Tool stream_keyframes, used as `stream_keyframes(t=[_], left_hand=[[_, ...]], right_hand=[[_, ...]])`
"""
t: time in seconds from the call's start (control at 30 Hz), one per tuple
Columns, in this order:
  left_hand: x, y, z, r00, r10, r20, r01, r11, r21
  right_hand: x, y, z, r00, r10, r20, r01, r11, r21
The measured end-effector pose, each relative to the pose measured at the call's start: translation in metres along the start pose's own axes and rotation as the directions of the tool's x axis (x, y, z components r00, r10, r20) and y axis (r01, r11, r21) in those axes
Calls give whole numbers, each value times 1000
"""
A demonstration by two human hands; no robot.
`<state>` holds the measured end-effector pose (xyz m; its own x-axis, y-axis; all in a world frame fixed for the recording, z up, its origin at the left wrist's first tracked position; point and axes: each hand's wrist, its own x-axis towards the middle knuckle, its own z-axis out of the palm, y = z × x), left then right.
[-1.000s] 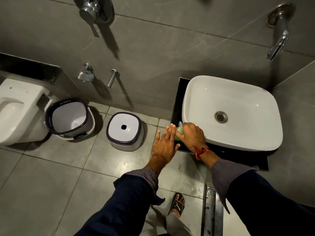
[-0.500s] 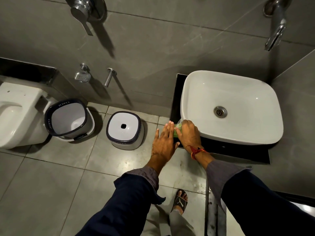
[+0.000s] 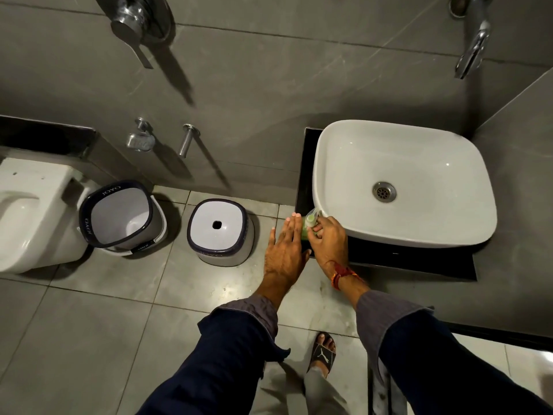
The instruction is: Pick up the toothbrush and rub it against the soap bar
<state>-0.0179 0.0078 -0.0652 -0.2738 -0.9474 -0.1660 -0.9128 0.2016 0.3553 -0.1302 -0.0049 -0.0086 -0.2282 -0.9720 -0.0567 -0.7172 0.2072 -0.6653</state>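
The right hand (image 3: 327, 238) is curled round a small green bottle (image 3: 308, 227), holding it at the near left corner of the white basin (image 3: 404, 181) on the black worktop (image 3: 419, 259). The left hand (image 3: 284, 253) lies flat with straight fingers against the bottle's left side. Judged step: dispensing. Next, the left palm likely must turn beneath the nozzle.

"JOYO" — bucket (image 3: 119, 218) rim

Dark navy sleeves (image 3: 227, 363) with grey cuffs, red wrist thread (image 3: 339, 272), black sandal (image 3: 322, 354).
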Motion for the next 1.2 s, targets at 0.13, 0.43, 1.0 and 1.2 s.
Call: stream_keyframes(t=[0.13, 0.43, 1.0, 1.2], left_hand=[[2, 1, -1, 1000, -6, 14, 6, 1000, -17], [3, -3, 0, 999, -7, 39, 6, 999, 43], [6, -5, -7, 998, 16, 56, -21, 997, 76], [2, -1, -4, 999, 19, 40, -21, 998, 51]], right_hand=[[3, 0, 8, 999, 26, -23, -27, 999, -34], [3, -4, 4, 992, 106, -65, -112, 989, -92], [30, -4, -22, 927, -329, 181, 375, 842, -388], [25, -12, -14, 950, -266, 161, 311, 803, -509]])
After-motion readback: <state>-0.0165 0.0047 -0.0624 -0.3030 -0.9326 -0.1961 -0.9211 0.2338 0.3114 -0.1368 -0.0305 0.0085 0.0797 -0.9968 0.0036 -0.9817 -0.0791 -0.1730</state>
